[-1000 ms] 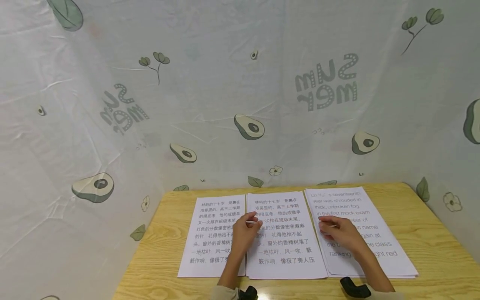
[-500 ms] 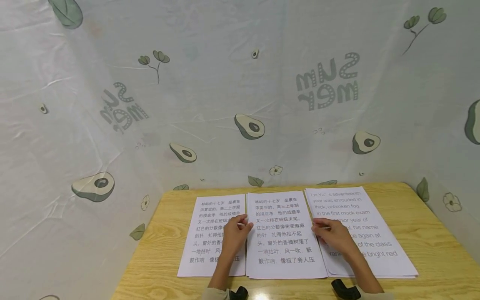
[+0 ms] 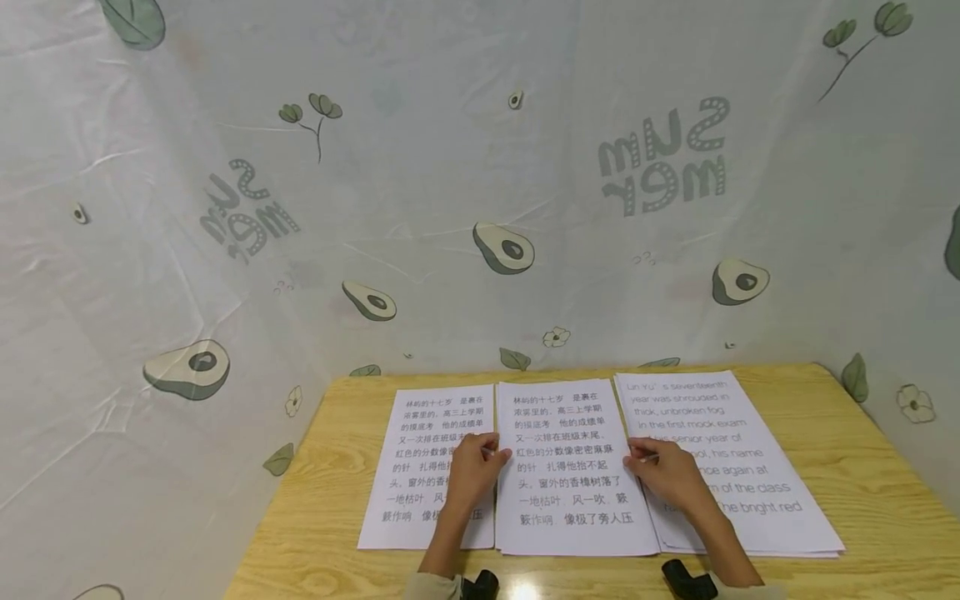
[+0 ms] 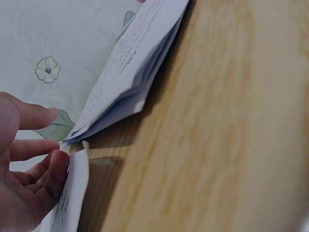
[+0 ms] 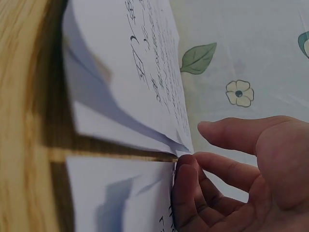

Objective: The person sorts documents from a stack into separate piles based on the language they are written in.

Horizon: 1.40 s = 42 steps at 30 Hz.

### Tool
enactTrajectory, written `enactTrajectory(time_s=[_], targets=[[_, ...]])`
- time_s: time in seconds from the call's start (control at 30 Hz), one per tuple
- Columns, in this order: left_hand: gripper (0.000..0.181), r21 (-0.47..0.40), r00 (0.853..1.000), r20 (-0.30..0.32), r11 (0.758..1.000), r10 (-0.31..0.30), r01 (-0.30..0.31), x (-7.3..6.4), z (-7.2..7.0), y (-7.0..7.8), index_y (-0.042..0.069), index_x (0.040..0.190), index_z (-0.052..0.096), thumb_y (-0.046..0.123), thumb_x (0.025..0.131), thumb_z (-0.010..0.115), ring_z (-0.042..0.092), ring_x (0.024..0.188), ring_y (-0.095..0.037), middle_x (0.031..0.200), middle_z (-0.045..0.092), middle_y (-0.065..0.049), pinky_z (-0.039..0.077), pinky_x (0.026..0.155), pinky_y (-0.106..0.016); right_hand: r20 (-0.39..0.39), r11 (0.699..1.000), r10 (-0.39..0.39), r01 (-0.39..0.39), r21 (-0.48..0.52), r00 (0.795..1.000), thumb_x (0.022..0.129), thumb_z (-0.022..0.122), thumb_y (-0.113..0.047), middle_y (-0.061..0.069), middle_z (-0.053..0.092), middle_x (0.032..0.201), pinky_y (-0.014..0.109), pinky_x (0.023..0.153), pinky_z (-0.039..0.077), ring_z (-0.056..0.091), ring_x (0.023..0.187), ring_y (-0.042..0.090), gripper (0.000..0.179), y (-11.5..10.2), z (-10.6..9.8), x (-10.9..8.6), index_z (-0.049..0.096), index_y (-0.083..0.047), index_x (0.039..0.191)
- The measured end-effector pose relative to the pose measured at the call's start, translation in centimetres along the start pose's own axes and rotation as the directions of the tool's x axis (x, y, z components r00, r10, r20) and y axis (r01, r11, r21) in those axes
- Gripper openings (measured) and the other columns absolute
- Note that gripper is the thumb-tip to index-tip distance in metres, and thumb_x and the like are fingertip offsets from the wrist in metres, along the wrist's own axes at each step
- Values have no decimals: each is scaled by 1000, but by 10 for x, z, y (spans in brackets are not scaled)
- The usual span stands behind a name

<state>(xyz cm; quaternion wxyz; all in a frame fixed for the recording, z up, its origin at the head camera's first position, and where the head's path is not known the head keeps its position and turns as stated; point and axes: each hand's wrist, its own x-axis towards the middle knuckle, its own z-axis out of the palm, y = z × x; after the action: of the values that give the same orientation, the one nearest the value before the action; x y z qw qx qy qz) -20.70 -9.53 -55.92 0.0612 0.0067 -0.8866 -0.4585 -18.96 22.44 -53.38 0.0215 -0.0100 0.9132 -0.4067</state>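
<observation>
Three stacks of white printed paper lie side by side: a left stack (image 3: 397,500) and middle stack (image 3: 566,500) with Chinese text, a right stack (image 3: 750,521) with English text. My left hand (image 3: 471,475) lies over the left stack's right edge, fingertips right at the middle stack's left edge. Opposite it, my right hand (image 3: 667,477) reaches over the right stack to the middle stack's right edge. In the left wrist view, the thumb (image 4: 36,116) stands apart from the loosely bent fingers. The right thumb (image 5: 231,135) is likewise raised off the paper. Separate sheets show at the middle stack's near edge (image 5: 96,123).
The stacks lie on a light wooden table (image 3: 315,467). Behind and beside it hangs a pale cloth (image 3: 420,208) printed with avocados, leaves and flowers. A black wrist device (image 3: 480,585) shows by the left sleeve, another (image 3: 688,581) by the right.
Both hands have shifted left from over the papers, the left one off the middle stack, and now hover at its two side edges. The view has tilted slightly. The stacks stay put.
</observation>
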Motion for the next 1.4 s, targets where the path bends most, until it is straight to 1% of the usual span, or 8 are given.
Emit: enactTrajectory(time_s=[0.1, 0.2, 0.4, 0.63, 0.8, 0.97, 1.23, 1.4], targets=[[32, 17, 1000, 4, 1000, 23, -23, 0, 0, 0, -3, 116, 79, 16, 90, 83, 57, 82, -12, 96, 69, -9, 49, 72, -23, 2, 1000, -9, 9, -10, 1000, 98, 74, -17, 17, 76, 111, 31, 74, 53, 74, 97, 28, 46, 0, 1, 0, 67, 12, 134], [37, 22, 1000, 6, 999, 31, -31, -1, 0, 1, -4, 121, 78, 15, 90, 84, 57, 82, -12, 98, 69, -10, 50, 71, -23, 6, 1000, -19, 19, -20, 1000, 98, 73, -17, 19, 76, 113, 32, 74, 53, 74, 96, 28, 47, 0, 2, 0, 67, 13, 133], [40, 27, 1000, 10, 999, 28, -28, -2, -1, 2, -3, 126, 77, 16, 91, 83, 58, 83, -12, 100, 69, -10, 50, 73, -23, -4, 999, -32, 32, -34, 999, 97, 73, -17, 19, 74, 112, 31, 72, 51, 71, 93, 25, 49, 0, 4, -1, 66, 14, 134], [44, 51, 1000, 21, 999, 17, -18, -2, 3, 1, -1, 130, 75, 17, 91, 83, 56, 82, -12, 104, 69, -11, 48, 69, -21, -18, 999, -29, 29, -25, 999, 96, 73, -15, 23, 73, 113, 30, 68, 49, 68, 89, 23, 49, -1, 6, -2, 66, 14, 134], [45, 64, 999, 22, 998, 27, -29, -1, 4, 1, -2, 130, 75, 17, 91, 84, 54, 82, -12, 105, 69, -11, 46, 67, -22, -32, 998, -55, 54, -42, 998, 95, 73, -15, 24, 74, 114, 34, 72, 52, 69, 90, 26, 47, -2, 8, -2, 68, 13, 132], [44, 73, 999, 17, 997, 36, -37, -1, 5, 0, -3, 130, 75, 16, 90, 84, 53, 82, -12, 101, 68, -10, 45, 67, -22, -32, 998, -50, 49, -49, 998, 95, 74, -16, 25, 74, 115, 35, 73, 53, 70, 92, 28, 48, -2, 10, -2, 67, 14, 132], [48, 93, 1000, 23, 996, 3, -5, -4, 7, 2, -1, 133, 73, 19, 91, 84, 53, 82, -12, 105, 65, -10, 44, 65, -22, -37, 996, -54, 51, -71, 998, 94, 75, -16, 22, 73, 110, 34, 72, 50, 66, 88, 25, 49, 0, 11, -2, 68, 14, 132], [49, 114, 999, 32, 993, -7, 3, -4, 7, 4, 1, 135, 73, 23, 93, 82, 51, 82, -13, 107, 62, -9, 42, 65, -22, -35, 995, -70, 68, -75, 997, 95, 75, -17, 24, 74, 114, 36, 73, 53, 69, 91, 27, 48, -1, 12, -2, 68, 14, 132]])
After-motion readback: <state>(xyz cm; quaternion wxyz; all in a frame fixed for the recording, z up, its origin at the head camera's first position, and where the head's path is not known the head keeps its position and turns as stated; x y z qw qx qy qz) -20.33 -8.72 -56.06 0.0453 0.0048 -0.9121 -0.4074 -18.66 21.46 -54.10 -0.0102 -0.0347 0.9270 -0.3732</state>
